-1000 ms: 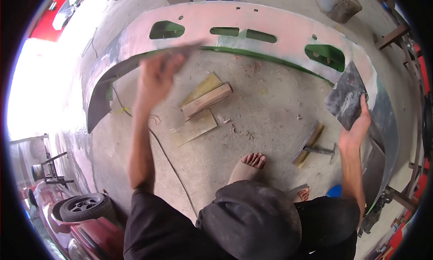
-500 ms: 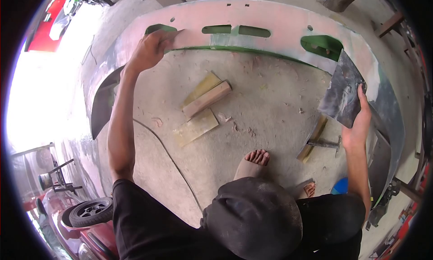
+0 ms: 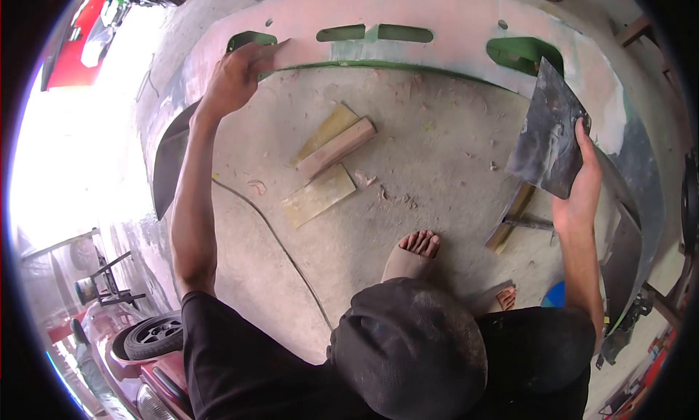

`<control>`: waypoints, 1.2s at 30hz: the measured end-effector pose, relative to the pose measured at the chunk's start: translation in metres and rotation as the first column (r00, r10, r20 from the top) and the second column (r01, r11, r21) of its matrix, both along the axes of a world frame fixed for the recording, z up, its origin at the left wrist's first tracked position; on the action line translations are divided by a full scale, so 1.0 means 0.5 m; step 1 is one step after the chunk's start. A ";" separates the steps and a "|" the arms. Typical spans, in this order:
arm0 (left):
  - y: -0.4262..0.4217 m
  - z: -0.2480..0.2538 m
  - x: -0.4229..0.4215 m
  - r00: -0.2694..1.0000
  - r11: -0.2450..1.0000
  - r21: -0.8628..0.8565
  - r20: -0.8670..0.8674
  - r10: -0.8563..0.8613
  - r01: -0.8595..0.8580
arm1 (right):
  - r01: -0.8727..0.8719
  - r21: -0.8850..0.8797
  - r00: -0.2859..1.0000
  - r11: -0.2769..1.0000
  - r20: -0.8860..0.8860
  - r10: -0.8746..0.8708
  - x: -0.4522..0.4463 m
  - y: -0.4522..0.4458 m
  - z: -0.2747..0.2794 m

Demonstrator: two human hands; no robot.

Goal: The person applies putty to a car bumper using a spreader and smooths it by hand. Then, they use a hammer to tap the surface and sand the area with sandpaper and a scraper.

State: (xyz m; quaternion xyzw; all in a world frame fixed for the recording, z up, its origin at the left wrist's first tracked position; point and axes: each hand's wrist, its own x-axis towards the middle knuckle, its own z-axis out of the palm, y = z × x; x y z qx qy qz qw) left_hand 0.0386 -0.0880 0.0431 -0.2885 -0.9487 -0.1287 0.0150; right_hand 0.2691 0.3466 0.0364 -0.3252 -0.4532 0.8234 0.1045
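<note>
A large curved car bumper (image 3: pixel 466 16), patched in pink, white and green, arches across the top of the head view. My left hand (image 3: pixel 234 76) is at its lower edge by the left green-edged opening, fingers curled. A thin pointed tip shows past those fingers; what it belongs to I cannot make out. On the other side, my right hand (image 3: pixel 580 190) grips a dark flat plate (image 3: pixel 550 132) by its edge, thumb on top. Pale grey smears mark the plate, which covers part of the bumper's right opening.
On the concrete floor lie a wooden block (image 3: pixel 336 149), a yellowish flat piece (image 3: pixel 319 194) and scattered shavings. A cable (image 3: pixel 273 241) runs toward my body. A wooden-handled tool (image 3: pixel 513 220) lies under the right forearm, a blue round object (image 3: pixel 555 295) beside it. A red vehicle with a wheel (image 3: pixel 154 338) stands lower left.
The view has shifted slightly, so the bumper sits higher in it. My left hand stays by the left opening, and the plate in my right hand has moved a little left and up.
</note>
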 end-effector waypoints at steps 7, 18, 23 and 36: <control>0.006 -0.004 0.007 1.000 1.000 0.008 -0.013 -0.007 0.007 | -0.022 -0.049 0.999 0.999 -0.041 0.020 0.001 0.016 -0.017; 0.014 -0.007 0.033 0.998 0.998 0.033 0.033 -0.049 0.048 | 0.009 -0.093 0.999 0.996 -0.039 -0.013 0.005 0.005 -0.002; 0.065 -0.115 0.255 0.799 0.940 0.035 0.515 -0.309 0.340 | 0.008 -0.066 0.994 0.998 -0.105 -0.015 0.012 -0.015 0.034; 0.534 -0.106 0.509 0.826 0.430 0.891 0.130 -0.548 0.145 | 0.228 0.195 0.973 0.954 -0.023 -0.228 0.013 -0.041 -0.001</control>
